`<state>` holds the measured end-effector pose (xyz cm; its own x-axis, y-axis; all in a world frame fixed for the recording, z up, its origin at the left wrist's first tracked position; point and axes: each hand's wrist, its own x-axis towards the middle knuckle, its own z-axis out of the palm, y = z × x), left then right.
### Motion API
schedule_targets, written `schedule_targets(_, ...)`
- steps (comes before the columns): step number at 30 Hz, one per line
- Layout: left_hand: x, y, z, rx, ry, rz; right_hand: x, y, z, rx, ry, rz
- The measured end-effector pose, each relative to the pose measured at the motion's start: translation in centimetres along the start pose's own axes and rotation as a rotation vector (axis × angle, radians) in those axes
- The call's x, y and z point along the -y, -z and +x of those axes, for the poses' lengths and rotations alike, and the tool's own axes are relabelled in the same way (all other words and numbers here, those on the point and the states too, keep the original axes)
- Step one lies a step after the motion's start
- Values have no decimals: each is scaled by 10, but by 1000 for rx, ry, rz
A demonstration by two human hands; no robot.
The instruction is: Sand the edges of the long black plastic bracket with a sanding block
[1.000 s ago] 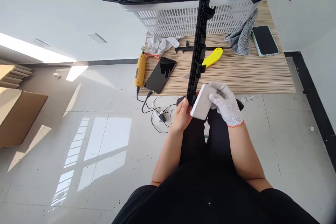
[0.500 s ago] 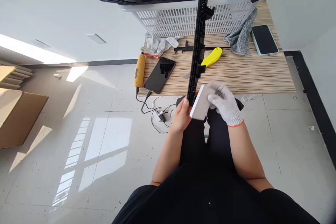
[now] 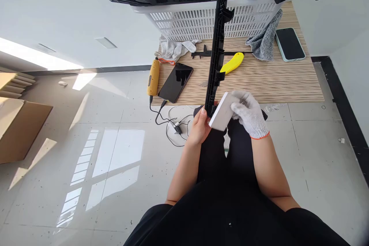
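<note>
My bare left hand (image 3: 200, 126) is closed around the lower end of a long black plastic trim strip (image 3: 217, 42), which has clips along its side and reaches up past the top edge of the view. In my right hand (image 3: 250, 114), which wears a white knit glove with an orange cuff edge, is a flat white sanding-block-like pad (image 3: 222, 113). Fingers and thumb pinch its right side. The pad's lower left corner lies against or very near the strip's end by my left hand; I cannot tell whether they touch.
A white basket (image 3: 190, 21) of black plastic parts stands at the table's back. On the wooden table (image 3: 273, 84) lie a yellow knife (image 3: 233, 62), a caliper (image 3: 204, 52), two phones (image 3: 175, 82) (image 3: 290, 44), a yellow rotary tool (image 3: 153, 77), gloves (image 3: 174, 49) and a grey cloth (image 3: 265, 40). Cables hang below.
My right hand and the white pad have shifted slightly to the right and tilted a little. The black strip has leaned very slightly left. My left hand stays in place.
</note>
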<state>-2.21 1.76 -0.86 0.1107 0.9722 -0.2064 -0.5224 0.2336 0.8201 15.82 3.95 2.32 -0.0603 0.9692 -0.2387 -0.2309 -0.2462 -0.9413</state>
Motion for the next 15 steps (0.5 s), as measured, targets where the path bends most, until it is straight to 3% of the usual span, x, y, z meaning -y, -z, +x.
schedule_targets(2, 1, 1, 0, -9, 11, 20, 0, 0, 0, 103, -57, -60)
schedule_targets(6, 0, 0, -1, -14, 16, 25, -1, 0, 1, -14, 8, -16)
schedule_targets(10, -2, -2, -2, -2, 16, 57, -1, 1, 2, 117, -58, -71)
schedule_targets(13, -3, -3, -2, -5, 13, 57, 0, 1, 2, 23, -9, -2)
schedule_targets(15, -3, -3, -2, -8, 17, 67, 1, 1, 2, 67, -25, -20)
